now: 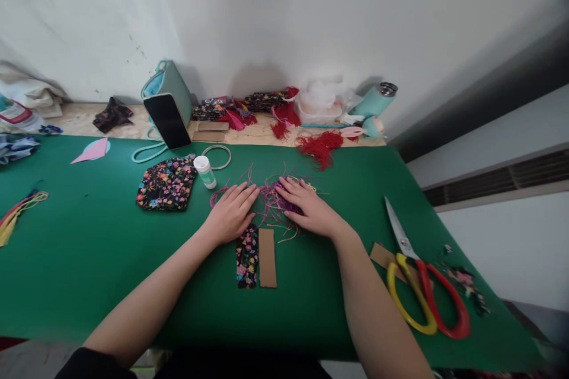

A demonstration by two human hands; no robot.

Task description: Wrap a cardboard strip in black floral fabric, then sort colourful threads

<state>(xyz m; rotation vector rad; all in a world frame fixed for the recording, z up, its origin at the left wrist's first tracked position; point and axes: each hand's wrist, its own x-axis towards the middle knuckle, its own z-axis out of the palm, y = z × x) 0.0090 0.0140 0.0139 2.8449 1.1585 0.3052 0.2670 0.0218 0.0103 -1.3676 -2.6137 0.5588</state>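
Two hands, both flat and open, palms down on the green table [89,260]. Left hand [231,213]: beside a tangle of pink threads [269,204], fingertips at its edge. Right hand [306,207]: pressed onto the same tangle. Just below the hands: one floral fabric strip [247,256] and one brown cardboard strip [267,257], side by side, touching. Left of them: floral fabric piece [166,185], small white bottle [205,172]. Right: scissors [420,284], red and yellow handles.
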